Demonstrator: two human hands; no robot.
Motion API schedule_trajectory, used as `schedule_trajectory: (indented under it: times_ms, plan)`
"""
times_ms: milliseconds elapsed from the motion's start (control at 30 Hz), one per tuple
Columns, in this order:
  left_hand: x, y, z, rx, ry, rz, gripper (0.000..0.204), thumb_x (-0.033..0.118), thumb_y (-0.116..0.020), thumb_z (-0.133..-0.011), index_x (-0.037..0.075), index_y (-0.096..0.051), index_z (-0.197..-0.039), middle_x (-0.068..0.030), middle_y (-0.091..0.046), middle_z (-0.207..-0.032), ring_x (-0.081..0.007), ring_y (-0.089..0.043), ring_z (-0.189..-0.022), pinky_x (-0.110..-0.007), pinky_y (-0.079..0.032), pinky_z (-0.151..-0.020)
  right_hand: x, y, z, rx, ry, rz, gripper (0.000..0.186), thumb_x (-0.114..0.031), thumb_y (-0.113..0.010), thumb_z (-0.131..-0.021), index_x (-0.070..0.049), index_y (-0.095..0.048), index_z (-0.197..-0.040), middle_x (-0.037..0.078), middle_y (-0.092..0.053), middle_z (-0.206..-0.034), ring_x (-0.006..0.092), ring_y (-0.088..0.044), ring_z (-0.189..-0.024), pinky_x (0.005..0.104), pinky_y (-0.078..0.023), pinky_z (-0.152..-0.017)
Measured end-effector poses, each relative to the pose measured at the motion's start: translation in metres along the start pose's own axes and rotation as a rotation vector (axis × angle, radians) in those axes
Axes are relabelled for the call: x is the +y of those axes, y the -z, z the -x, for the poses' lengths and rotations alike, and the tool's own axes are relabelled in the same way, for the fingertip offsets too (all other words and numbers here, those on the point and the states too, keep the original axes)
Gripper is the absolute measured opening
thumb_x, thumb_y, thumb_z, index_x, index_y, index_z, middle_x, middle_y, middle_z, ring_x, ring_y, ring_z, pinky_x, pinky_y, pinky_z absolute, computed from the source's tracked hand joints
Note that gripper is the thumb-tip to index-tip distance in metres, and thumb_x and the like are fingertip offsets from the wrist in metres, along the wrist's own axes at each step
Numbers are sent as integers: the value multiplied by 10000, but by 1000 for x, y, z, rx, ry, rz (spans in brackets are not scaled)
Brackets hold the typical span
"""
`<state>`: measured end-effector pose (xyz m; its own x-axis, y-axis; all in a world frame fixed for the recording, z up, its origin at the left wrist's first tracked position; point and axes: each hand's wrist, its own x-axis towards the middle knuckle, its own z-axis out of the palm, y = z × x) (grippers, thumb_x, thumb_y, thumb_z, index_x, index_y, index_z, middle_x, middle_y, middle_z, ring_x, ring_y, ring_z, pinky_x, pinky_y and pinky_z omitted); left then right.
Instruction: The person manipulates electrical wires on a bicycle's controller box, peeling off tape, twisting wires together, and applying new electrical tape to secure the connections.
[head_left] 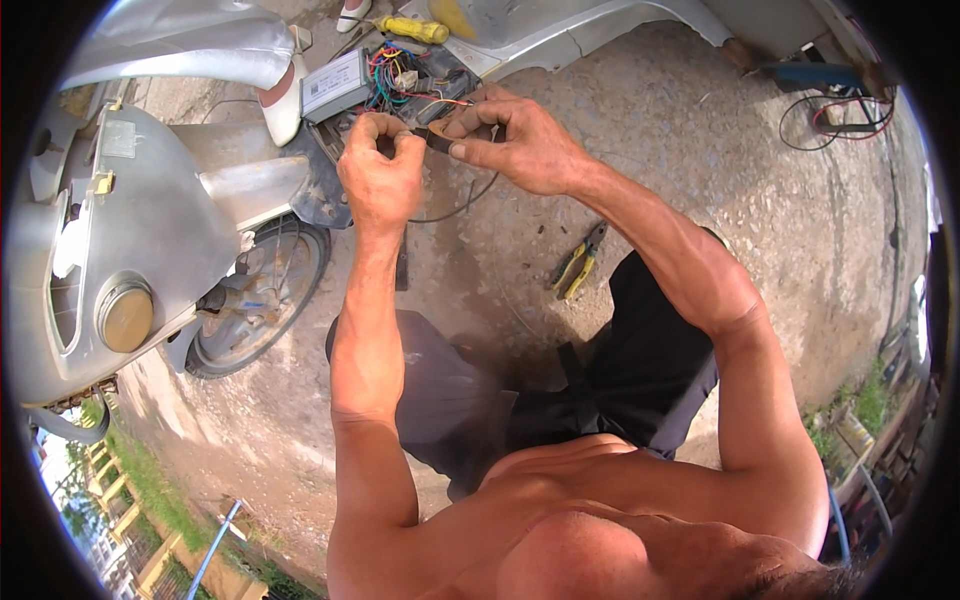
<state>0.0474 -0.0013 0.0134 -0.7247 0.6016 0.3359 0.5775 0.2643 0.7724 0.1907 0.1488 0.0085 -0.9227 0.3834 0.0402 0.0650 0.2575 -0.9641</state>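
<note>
Head view: rough ground (690, 130) is spreading below, with one silver vehicle body (170, 210) and one wheel (268, 292) crowding my left. One silver box (335, 85) is sitting ahead, beside tangled wires (386, 80). My left grip (380, 178) is pinching closed, on what I cannot tell; my right grip (525, 145) is pinching too. One pair of pliers (588, 249) is lying near my right knee (640, 290), one yellow-handled screwdriver (415, 29) beyond the wires. One dark strip (437, 142) is sitting between my right thumb and fingers.
</note>
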Motion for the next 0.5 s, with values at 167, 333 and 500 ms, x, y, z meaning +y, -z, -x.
schedule_trajectory:
  times_ms: [167, 333, 500]
  plan:
    - [-9, 12, -9, -120, 412, 458, 186, 147, -634, -993, -28, -698, -993, -80, -709, -904, -143, -661, -803, -288, -551, -733, 7, -3, 0, 26, -135, -213, 333, -275, -794, -900, 2, -742, -1078, 112, -657, -1124, 197, -653, -1022, 348, -537, -886]
    - [4, 6, 15, -353, 376, 428, 393, 289, -723, -983, -74, -682, -1130, -94, -725, -983, -171, -685, -841, -312, -560, -754, -1, -9, 1, 108, -197, -243, 348, -264, -791, -903, 7, -737, -1116, 111, -690, -1131, 180, -668, -1009, 335, -537, -887]
    - [-2, -12, 12, -238, 486, 630, 290, 149, -752, -947, -56, -663, -1132, -93, -718, -1013, -182, -692, -910, -328, -566, -805, 8, -15, 5, 129, -75, -180, 368, -250, -758, -937, -1, -697, -1200, 41, -699, -1067, 97, -634, -929, 283, -512, -778]
